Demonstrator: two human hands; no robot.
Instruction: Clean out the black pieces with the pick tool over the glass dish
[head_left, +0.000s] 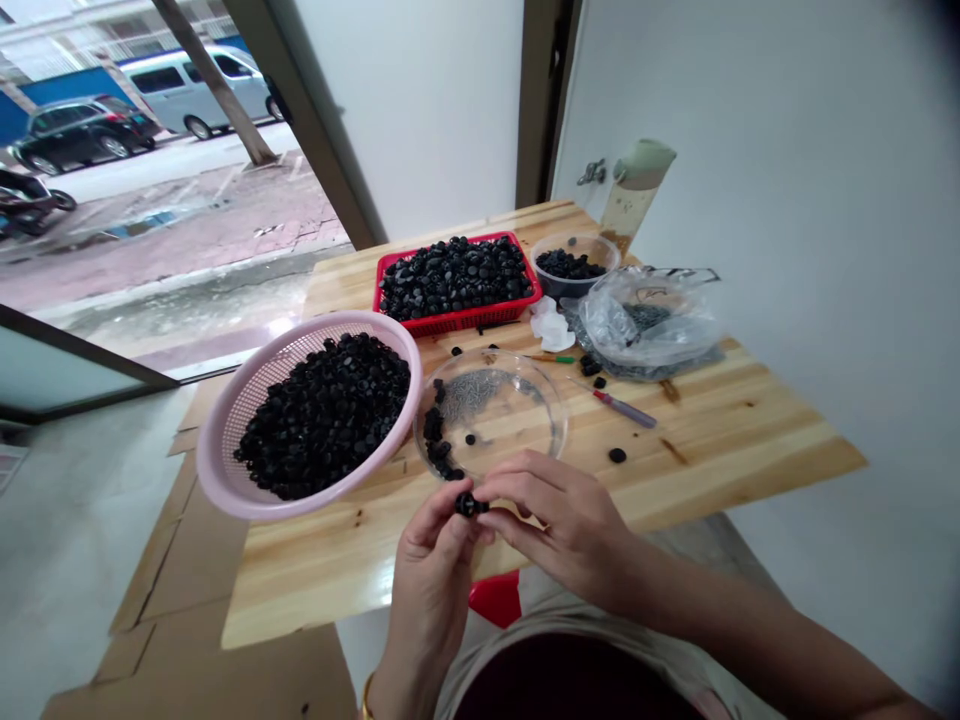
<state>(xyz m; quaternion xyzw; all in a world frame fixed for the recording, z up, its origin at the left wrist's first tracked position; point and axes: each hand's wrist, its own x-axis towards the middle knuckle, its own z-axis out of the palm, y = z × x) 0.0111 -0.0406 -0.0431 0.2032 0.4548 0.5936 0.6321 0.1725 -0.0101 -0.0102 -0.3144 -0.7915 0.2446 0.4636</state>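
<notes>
The table (720, 430) is the largest thing, its wooden top reaching out on every side of the dish (525, 440), a round, clear one. Left of the dish, close by its rim, the pink basket (225, 440) holds a heap of black pieces (322, 415). Beyond the dish stands the red basket (450, 322), also heaped with black pieces. To the right of the dish and farther back lies the bag (645, 325), clear plastic with dark contents. The dish itself has small grey bits (472, 395) spread over its far part and black pieces down its left side, with one on its own near the middle. The jug (634, 195), with a pale green top, stands farthest back on the right of the dish; the tub (574, 280), part full of black pieces, is a little nearer to the dish.

At the near side of the dish, the left hand (439, 550) has its thumb and fingers clamped on the part (466, 504), small and black. The right hand (562, 510) pinches the same part from the right, fingertips almost together. The tool (626, 408), purple-handled, lies right of the dish. The tissue (552, 325), crumpled and white, is just behind the dish. Smallest is the disc (616, 455), black, to the dish's right.
</notes>
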